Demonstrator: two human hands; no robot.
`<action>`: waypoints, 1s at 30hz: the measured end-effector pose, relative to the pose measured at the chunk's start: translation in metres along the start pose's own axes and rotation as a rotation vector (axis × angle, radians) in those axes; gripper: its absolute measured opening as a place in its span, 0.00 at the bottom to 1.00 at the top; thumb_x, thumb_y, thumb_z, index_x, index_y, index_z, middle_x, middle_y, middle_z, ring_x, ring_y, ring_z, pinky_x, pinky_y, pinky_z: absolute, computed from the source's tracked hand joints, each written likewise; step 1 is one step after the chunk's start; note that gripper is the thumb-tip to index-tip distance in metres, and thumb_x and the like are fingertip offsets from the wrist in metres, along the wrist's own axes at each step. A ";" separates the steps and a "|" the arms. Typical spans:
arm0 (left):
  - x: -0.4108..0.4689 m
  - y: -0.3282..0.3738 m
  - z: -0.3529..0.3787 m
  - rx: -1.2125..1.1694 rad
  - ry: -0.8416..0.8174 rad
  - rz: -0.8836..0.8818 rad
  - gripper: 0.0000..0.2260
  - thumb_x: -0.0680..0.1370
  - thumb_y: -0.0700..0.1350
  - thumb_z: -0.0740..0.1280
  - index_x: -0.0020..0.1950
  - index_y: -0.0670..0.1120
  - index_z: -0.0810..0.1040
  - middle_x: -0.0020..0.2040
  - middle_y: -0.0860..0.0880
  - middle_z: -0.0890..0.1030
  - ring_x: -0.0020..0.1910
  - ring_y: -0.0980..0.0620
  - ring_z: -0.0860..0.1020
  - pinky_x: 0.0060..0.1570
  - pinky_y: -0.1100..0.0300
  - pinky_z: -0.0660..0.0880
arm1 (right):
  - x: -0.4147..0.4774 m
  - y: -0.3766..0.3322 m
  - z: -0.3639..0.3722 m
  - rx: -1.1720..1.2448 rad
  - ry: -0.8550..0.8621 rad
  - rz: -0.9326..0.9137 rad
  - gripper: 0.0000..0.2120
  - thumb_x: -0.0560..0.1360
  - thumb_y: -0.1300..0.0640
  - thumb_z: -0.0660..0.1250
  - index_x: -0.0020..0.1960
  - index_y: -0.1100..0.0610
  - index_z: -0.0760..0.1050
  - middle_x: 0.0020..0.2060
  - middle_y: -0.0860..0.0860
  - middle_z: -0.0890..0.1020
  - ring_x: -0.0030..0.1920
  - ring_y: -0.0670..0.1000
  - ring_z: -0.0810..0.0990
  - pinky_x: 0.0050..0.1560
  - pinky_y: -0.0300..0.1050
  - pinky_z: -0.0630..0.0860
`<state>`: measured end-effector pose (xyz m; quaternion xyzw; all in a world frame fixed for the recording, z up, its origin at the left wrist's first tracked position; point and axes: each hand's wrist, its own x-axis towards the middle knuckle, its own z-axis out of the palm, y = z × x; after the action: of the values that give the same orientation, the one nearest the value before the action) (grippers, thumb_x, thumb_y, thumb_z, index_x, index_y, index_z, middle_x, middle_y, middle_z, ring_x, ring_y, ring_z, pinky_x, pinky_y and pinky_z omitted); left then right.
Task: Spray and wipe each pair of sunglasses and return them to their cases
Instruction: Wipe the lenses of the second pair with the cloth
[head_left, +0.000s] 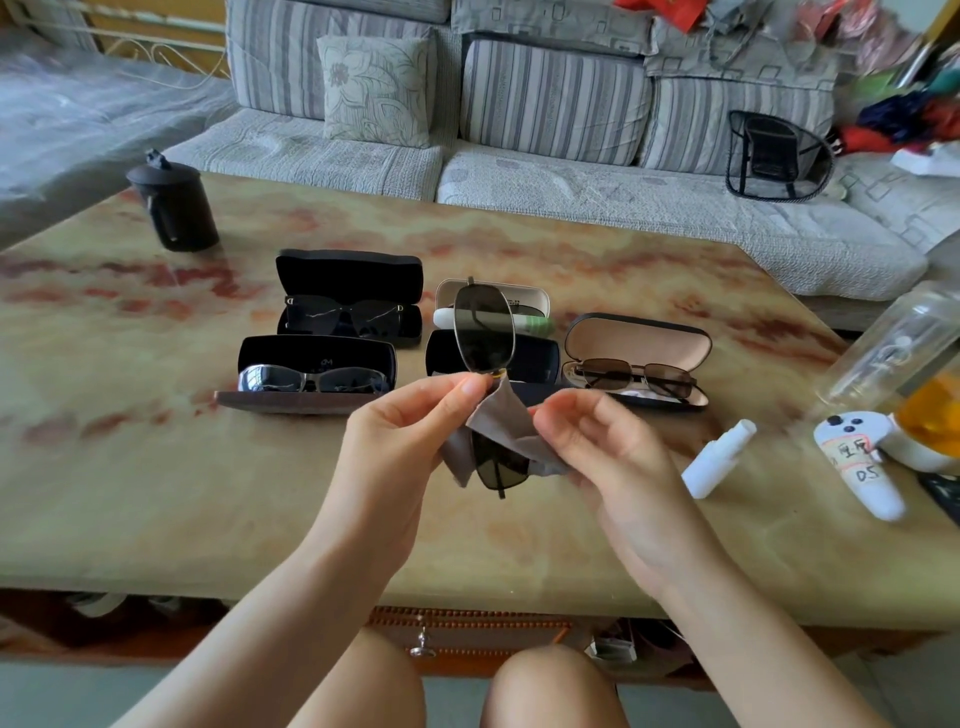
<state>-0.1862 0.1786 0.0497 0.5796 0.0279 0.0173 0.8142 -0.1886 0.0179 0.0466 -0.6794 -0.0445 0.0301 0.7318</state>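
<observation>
A thin-framed pair of sunglasses stands on end above the table, one lens up, the other low behind a grey cloth. My left hand pinches the sunglasses at the bridge. My right hand grips the cloth around the lower lens. Behind them lie an open dark empty case and a white case with a green-tipped bottle. Three other open cases hold sunglasses: black at the back, dark at the left, beige-lined at the right. A white spray bottle lies on the table to the right.
A dark lidded mug stands at the table's far left. At the right edge are a white controller with handwritten labels and a clear jar with orange contents. A grey sofa runs behind the marble-patterned table.
</observation>
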 end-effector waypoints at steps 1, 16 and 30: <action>-0.001 0.000 0.000 0.007 -0.006 -0.005 0.13 0.71 0.49 0.69 0.48 0.42 0.85 0.26 0.39 0.74 0.31 0.49 0.76 0.42 0.64 0.79 | 0.002 0.001 0.000 0.005 -0.061 0.049 0.16 0.66 0.48 0.74 0.50 0.55 0.81 0.48 0.53 0.84 0.51 0.50 0.82 0.56 0.46 0.75; -0.002 -0.005 -0.004 0.049 -0.125 0.018 0.14 0.64 0.54 0.71 0.44 0.47 0.86 0.39 0.41 0.83 0.35 0.47 0.76 0.33 0.64 0.76 | 0.005 -0.004 0.015 0.006 -0.181 0.090 0.09 0.69 0.64 0.71 0.50 0.64 0.81 0.36 0.56 0.84 0.33 0.45 0.80 0.33 0.30 0.71; -0.003 -0.010 -0.023 0.140 -0.411 -0.054 0.14 0.78 0.51 0.65 0.59 0.49 0.83 0.59 0.49 0.83 0.63 0.50 0.78 0.65 0.53 0.72 | 0.005 -0.008 0.010 -0.047 -0.164 0.018 0.14 0.62 0.57 0.74 0.47 0.60 0.82 0.39 0.54 0.86 0.40 0.48 0.83 0.41 0.36 0.77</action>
<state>-0.1903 0.1968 0.0325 0.6252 -0.1219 -0.1250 0.7607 -0.1845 0.0281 0.0558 -0.6920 -0.0987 0.0910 0.7093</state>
